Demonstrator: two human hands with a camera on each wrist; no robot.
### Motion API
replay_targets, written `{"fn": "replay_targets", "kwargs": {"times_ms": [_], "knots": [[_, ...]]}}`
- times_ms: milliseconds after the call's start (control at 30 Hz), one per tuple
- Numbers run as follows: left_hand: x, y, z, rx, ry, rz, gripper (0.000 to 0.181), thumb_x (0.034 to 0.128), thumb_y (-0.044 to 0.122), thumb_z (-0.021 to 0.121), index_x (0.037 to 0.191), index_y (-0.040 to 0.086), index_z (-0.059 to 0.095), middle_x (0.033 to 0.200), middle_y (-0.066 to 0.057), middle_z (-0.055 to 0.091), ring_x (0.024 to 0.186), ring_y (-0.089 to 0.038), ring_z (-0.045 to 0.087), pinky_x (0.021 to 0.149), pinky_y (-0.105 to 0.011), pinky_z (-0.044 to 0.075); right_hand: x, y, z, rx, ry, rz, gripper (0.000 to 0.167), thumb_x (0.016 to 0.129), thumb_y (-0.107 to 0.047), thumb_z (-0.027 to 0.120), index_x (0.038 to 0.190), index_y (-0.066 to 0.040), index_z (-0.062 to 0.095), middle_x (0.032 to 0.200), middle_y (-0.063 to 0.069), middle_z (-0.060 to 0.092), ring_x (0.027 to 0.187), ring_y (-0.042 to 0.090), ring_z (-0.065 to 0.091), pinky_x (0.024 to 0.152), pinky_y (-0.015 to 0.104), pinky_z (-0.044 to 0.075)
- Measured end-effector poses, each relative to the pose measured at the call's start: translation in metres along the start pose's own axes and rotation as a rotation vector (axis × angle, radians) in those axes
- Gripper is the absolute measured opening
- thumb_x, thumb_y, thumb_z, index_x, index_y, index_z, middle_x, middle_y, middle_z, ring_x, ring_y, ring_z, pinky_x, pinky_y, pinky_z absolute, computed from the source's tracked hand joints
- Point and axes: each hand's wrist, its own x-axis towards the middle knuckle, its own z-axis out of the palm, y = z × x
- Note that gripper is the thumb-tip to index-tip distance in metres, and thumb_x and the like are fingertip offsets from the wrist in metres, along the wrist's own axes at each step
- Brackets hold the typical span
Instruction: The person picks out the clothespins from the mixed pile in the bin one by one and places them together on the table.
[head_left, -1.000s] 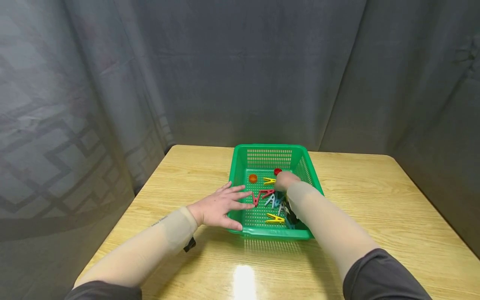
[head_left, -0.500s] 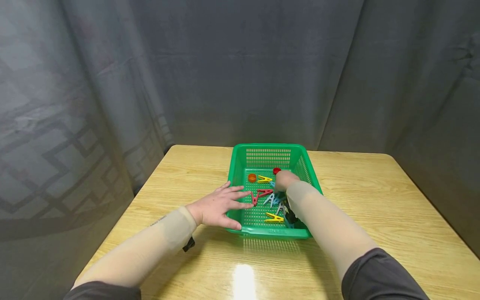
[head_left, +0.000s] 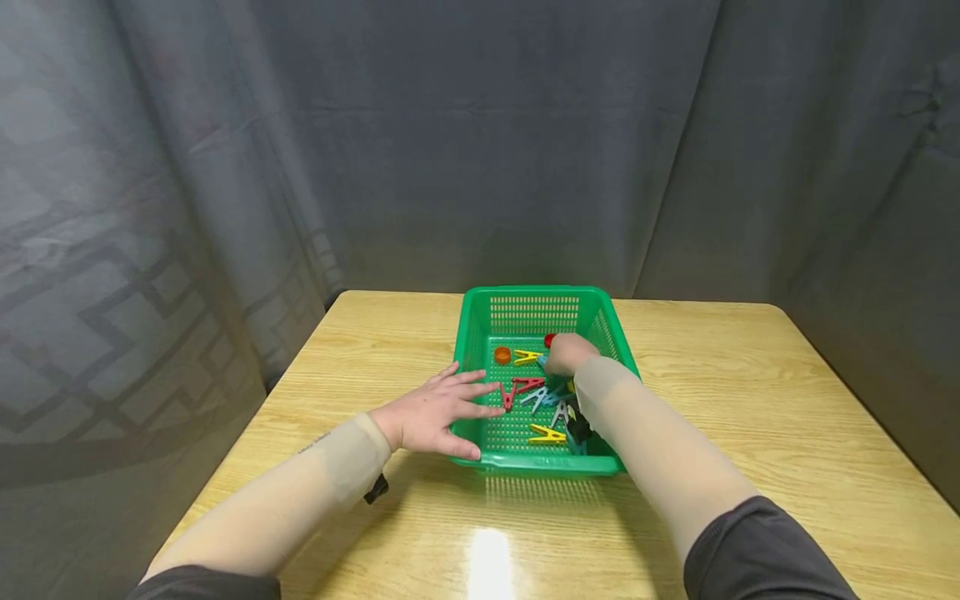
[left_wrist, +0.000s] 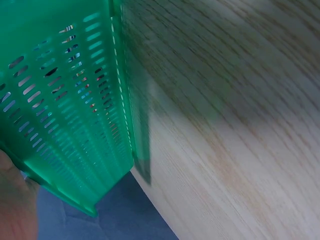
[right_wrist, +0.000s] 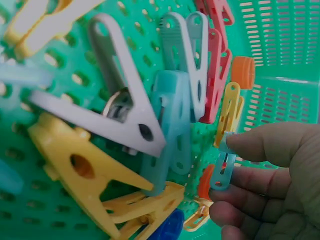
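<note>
The green basket (head_left: 551, 467) stands on the table with clothespins and bottle caps in it. My left hand (head_left: 435, 414) rests on its left rim, fingers spread over the inside; part of that hand (left_wrist: 17, 205) shows at the basket's edge in the left wrist view. Inside the basket, my right hand (head_left: 572, 354) pinches a small light-blue clothespin (right_wrist: 223, 170) between thumb and fingers, seen in the right wrist view, where the hand (right_wrist: 280, 175) is at the right. Beside that clothespin lie a yellow clothespin (right_wrist: 230, 110) and an orange cap (right_wrist: 243, 72).
Red clothespins (head_left: 507, 397), a grey one (right_wrist: 127, 107) and a yellow one (head_left: 547, 434) lie on the basket floor. A dark-blue object (right_wrist: 167, 227) is low in the right wrist view. Wooden table (head_left: 750, 400) surrounds the basket; grey curtains (head_left: 480, 150) hang behind.
The far yellow clothespin has shifted left from beside my right hand, and a light-blue one now shows there. My left hand stays on the rim. The head view has shifted slightly.
</note>
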Motion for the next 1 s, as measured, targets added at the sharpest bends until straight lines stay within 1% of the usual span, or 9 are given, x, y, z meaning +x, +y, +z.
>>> {"fn": "replay_targets", "kwargs": {"times_ms": [167, 333, 367, 433, 567, 600, 733, 833, 1000], "knots": [[-0.001, 0.0, -0.001, -0.005, 0.003, -0.007, 0.067, 0.0864, 0.062, 0.054, 0.144, 0.027, 0.048, 0.155, -0.004, 0.032, 0.146, -0.025, 0.015, 0.115, -0.054, 0.003, -0.001, -0.004, -0.003, 0.049, -0.013, -0.016, 0.031, 0.085, -0.012, 0.063, 0.062, -0.015, 0.043, 0.064, 0.002, 0.034, 0.055, 0.018, 0.033, 0.051, 0.031, 0.032], [-0.002, 0.0, 0.0, -0.008, 0.004, -0.004, 0.068, 0.0863, 0.063, 0.053, 0.144, 0.027, 0.048, 0.155, -0.004, 0.032, 0.146, -0.027, 0.016, 0.115, -0.055, 0.003, -0.001, -0.006, -0.008, 0.055, 0.005, -0.04, 0.019, 0.085, -0.015, 0.067, 0.07, -0.011, 0.056, 0.071, 0.004, 0.049, 0.062, 0.02, 0.041, 0.056, 0.034, 0.037], [-0.002, -0.001, 0.0, -0.011, 0.004, -0.003, 0.067, 0.0864, 0.062, 0.054, 0.143, 0.027, 0.048, 0.155, -0.004, 0.032, 0.146, -0.027, 0.017, 0.115, -0.055, 0.003, -0.001, -0.007, -0.01, 0.053, 0.007, -0.047, 0.019, 0.085, -0.016, 0.067, 0.07, -0.011, 0.057, 0.072, 0.004, 0.05, 0.063, 0.02, 0.041, 0.057, 0.034, 0.037], [-0.002, -0.001, 0.0, -0.014, 0.005, -0.003, 0.067, 0.0864, 0.062, 0.054, 0.143, 0.026, 0.048, 0.155, -0.005, 0.032, 0.146, -0.027, 0.017, 0.115, -0.055, 0.003, -0.003, -0.009, -0.014, 0.047, 0.009, -0.066, 0.023, 0.085, -0.017, 0.068, 0.067, -0.011, 0.054, 0.068, 0.002, 0.046, 0.061, 0.018, 0.04, 0.057, 0.034, 0.038], [-0.002, -0.003, 0.001, -0.016, 0.006, -0.004, 0.067, 0.0865, 0.061, 0.055, 0.143, 0.026, 0.049, 0.155, -0.005, 0.033, 0.146, -0.027, 0.016, 0.115, -0.055, 0.003, -0.007, -0.015, -0.023, 0.032, 0.009, -0.106, 0.036, 0.084, -0.018, 0.068, 0.059, -0.014, 0.043, 0.06, -0.001, 0.032, 0.053, 0.015, 0.032, 0.054, 0.032, 0.037], [-0.002, -0.003, 0.002, -0.013, 0.005, -0.004, 0.067, 0.0865, 0.061, 0.055, 0.143, 0.026, 0.049, 0.155, -0.004, 0.033, 0.146, -0.027, 0.016, 0.115, -0.055, 0.003, -0.008, -0.016, -0.025, 0.024, 0.006, -0.111, 0.037, 0.084, -0.018, 0.068, 0.058, -0.015, 0.042, 0.059, -0.002, 0.031, 0.052, 0.015, 0.032, 0.053, 0.032, 0.038], [-0.002, -0.003, 0.002, -0.016, 0.0, -0.003, 0.068, 0.0865, 0.062, 0.054, 0.143, 0.025, 0.049, 0.155, -0.004, 0.032, 0.146, -0.028, 0.016, 0.115, -0.055, 0.002, -0.016, -0.022, -0.036, 0.01, -0.018, -0.122, 0.036, 0.085, -0.019, 0.066, 0.056, -0.015, 0.047, 0.054, -0.002, 0.04, 0.048, 0.014, 0.038, 0.055, 0.032, 0.041], [-0.001, -0.002, 0.001, -0.013, -0.005, -0.007, 0.068, 0.0867, 0.063, 0.053, 0.143, 0.026, 0.048, 0.155, -0.004, 0.032, 0.146, -0.027, 0.016, 0.115, -0.055, 0.002, -0.023, -0.024, -0.044, 0.015, -0.024, -0.135, 0.037, 0.086, -0.018, 0.065, 0.054, -0.017, 0.046, 0.051, -0.002, 0.039, 0.045, 0.013, 0.035, 0.053, 0.031, 0.038], [-0.001, -0.002, 0.0, -0.015, -0.012, -0.011, 0.067, 0.0869, 0.061, 0.054, 0.144, 0.027, 0.048, 0.155, -0.003, 0.032, 0.146, -0.025, 0.014, 0.115, -0.054, 0.002, -0.033, -0.022, -0.055, 0.032, -0.014, -0.177, 0.042, 0.088, -0.019, 0.064, 0.053, -0.018, 0.039, 0.051, -0.004, 0.026, 0.046, 0.012, 0.02, 0.048, 0.028, 0.027]]}}
